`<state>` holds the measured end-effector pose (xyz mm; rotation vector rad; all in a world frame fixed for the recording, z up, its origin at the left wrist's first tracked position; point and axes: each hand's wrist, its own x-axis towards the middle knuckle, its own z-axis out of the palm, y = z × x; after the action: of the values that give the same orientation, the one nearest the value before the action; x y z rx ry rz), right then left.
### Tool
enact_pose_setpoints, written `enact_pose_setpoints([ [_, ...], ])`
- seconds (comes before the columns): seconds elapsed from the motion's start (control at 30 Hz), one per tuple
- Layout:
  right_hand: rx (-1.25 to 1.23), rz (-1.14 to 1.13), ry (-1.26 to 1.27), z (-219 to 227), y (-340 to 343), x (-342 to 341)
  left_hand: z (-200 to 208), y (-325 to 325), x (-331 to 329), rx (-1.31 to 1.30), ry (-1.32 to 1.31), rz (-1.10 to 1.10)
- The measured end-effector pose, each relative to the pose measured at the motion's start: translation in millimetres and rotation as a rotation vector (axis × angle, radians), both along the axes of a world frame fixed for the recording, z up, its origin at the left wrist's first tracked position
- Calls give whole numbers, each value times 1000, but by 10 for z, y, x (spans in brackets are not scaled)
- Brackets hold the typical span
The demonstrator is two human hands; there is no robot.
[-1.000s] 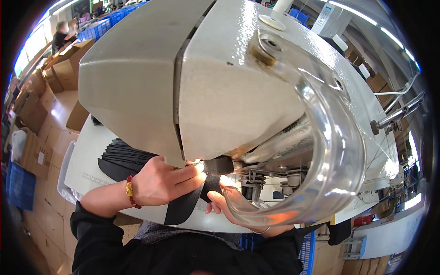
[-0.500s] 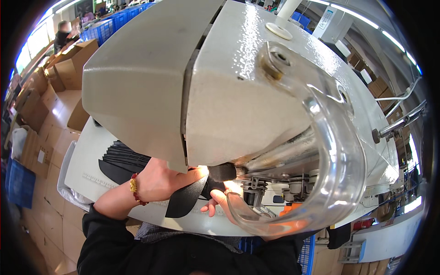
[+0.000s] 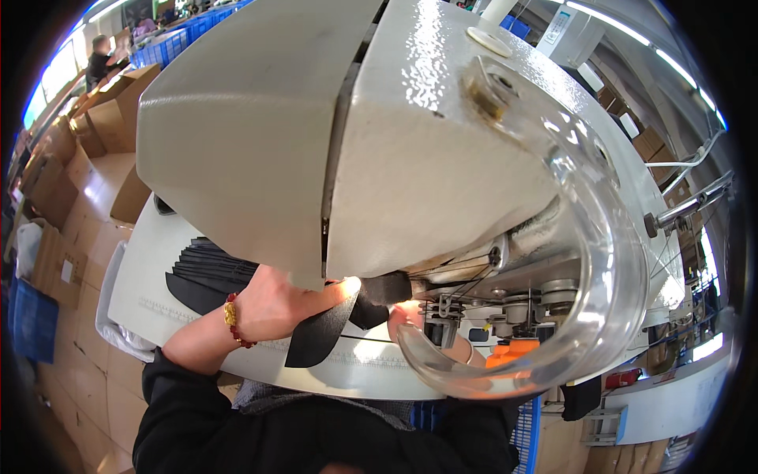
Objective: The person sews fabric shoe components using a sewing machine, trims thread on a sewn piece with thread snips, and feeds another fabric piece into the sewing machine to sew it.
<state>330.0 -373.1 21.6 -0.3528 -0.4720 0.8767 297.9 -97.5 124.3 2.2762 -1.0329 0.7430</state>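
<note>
In the middle my left hand point(image 3: 276, 308), a red beaded bracelet at its wrist, pinches a curved black piece of material point(image 3: 320, 336) between thumb and fingers. The lower end of that piece hangs toward me. Beyond the fingertips, darker black material point(image 3: 387, 290) lies under the head of a large off-white sewing machine point(image 3: 426, 182). My right hand point(image 3: 407, 316) is beside this material, near the machine's metal parts point(image 3: 446, 308). A clear curved guard point(image 3: 612, 237) and the machine cover most of its fingers, so its grip is hidden.
A fanned stack of black pieces point(image 3: 209, 272) lies on the pale machine bed point(image 3: 150, 276), left of my left hand. Cardboard boxes point(image 3: 118, 118) and blue crates point(image 3: 162, 51) stand at the left. A person point(image 3: 100, 62) is far back there.
My right hand has moved up and in toward the black material, its fingers now less visible. My left hand keeps its pinch almost in place. The whole view has shifted slightly.
</note>
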Motion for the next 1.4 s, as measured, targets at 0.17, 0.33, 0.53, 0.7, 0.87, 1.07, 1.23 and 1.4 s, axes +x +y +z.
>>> enact_pose_setpoints([
  [0.17,-298,-200,-446,-69,-41,-33,7,-25,-21,-17,-80,13],
  [0.33,-585,-378,-899,-146,-5,-22,-20,21,-39,-20,-51,38],
  [0.53,-945,-627,-1471,-106,1,-12,-20,-11,4,-3,-122,-6],
  [0.7,-1211,-863,-1922,-153,159,31,59,-21,-39,54,-4,2],
  [0.87,-1221,-949,-2021,65,208,101,40,-54,-27,41,-65,45],
  [1.07,-932,-794,-1812,447,179,97,12,-24,-59,123,2,65],
  [1.23,-869,-886,-1980,672,226,32,86,72,27,-118,175,-56],
  [1.4,-970,-1107,-2554,898,268,-69,-288,199,160,-314,38,-230],
])
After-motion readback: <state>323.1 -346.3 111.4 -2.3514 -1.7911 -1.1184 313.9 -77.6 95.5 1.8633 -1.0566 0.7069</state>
